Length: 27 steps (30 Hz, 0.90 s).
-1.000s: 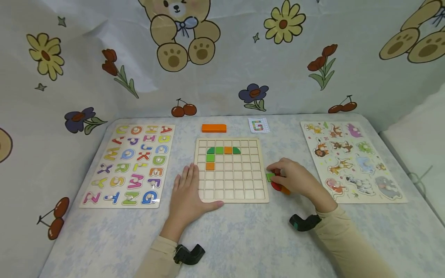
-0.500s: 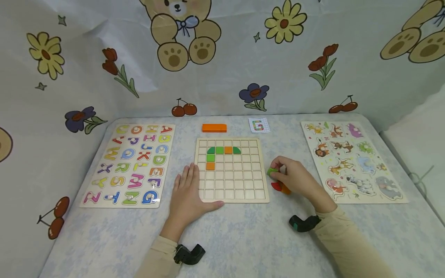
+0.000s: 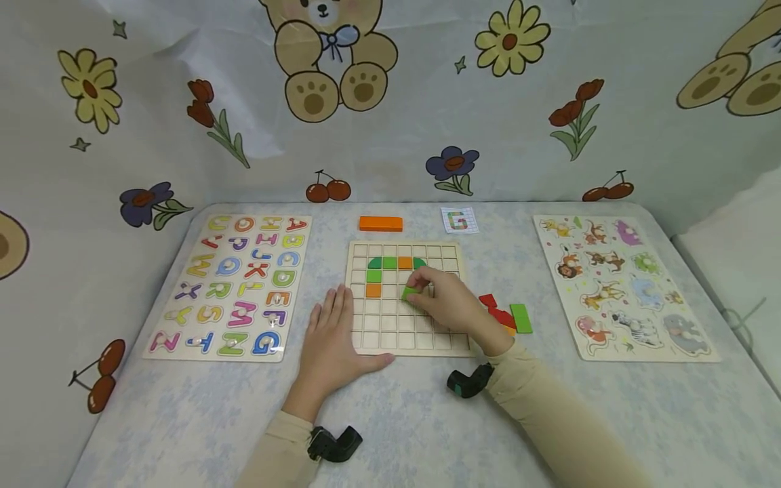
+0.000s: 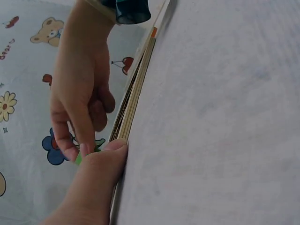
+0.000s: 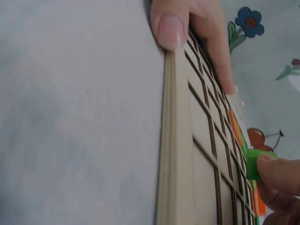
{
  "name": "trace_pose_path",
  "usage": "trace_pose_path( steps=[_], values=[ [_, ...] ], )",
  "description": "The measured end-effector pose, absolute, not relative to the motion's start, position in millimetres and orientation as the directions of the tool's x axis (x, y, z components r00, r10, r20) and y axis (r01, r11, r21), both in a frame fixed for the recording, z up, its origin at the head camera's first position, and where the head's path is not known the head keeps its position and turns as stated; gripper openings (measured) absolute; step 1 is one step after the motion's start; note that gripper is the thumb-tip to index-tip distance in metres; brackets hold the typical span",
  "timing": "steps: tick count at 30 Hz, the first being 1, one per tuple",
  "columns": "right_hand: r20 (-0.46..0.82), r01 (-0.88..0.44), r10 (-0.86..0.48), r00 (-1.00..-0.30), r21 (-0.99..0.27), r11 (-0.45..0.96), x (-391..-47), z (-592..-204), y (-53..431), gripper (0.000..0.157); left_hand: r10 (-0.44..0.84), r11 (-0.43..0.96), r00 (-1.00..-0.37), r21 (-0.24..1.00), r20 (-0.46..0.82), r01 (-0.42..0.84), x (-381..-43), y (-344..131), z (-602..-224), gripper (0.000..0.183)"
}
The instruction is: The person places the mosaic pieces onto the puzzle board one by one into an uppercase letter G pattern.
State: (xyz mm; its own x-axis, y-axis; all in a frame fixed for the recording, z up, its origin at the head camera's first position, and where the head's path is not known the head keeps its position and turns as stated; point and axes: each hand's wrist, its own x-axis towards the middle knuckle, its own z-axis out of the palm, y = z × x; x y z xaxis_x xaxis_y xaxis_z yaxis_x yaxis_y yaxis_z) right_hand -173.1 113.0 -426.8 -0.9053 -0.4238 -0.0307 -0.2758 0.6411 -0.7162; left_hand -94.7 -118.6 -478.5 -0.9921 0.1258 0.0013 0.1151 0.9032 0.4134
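Note:
A wooden grid board (image 3: 388,341) lies mid-table, with green and orange pieces set in its upper left cells, such as an orange square (image 3: 373,290) and a dark green rounded piece (image 3: 375,263). My right hand (image 3: 451,308) pinches a light green square block (image 3: 408,293) between thumb and fingertips, over the middle of the board. In the right wrist view the green block (image 5: 254,165) looks held just above the grid. My left hand (image 3: 332,339) rests against the board's left side, fingers straight, its thumb (image 4: 112,147) along the near edge.
Right of the board lie loose red pieces (image 3: 502,317) and a green rectangle (image 3: 521,318). Behind it are an orange block (image 3: 381,224) and a small pattern card (image 3: 459,221). A letter puzzle (image 3: 228,288) stands left, an animal puzzle (image 3: 622,288) right.
My right hand has picked a green block from the loose pieces and moved left over the board, uncovering the pile and the green rectangle. The left hand stays in place.

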Motion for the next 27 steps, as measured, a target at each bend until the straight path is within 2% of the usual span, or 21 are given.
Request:
trace_pose_path(
  steps=[10,27],
  values=[
    [-0.016,-0.328,-0.478,-0.878,-0.708,0.626,-171.6,-430.4,61.5,0.010,0.140,0.902,-0.990,0.411,0.006,0.130,-95.1,-117.1,-474.5,0.140],
    [0.040,-0.415,-0.496,-0.868,-0.606,0.678,-166.0,-437.8,54.4,0.014,0.137,0.905,-0.991,0.404,0.011,0.130,-93.7,-119.1,-476.2,0.139]
  ],
)
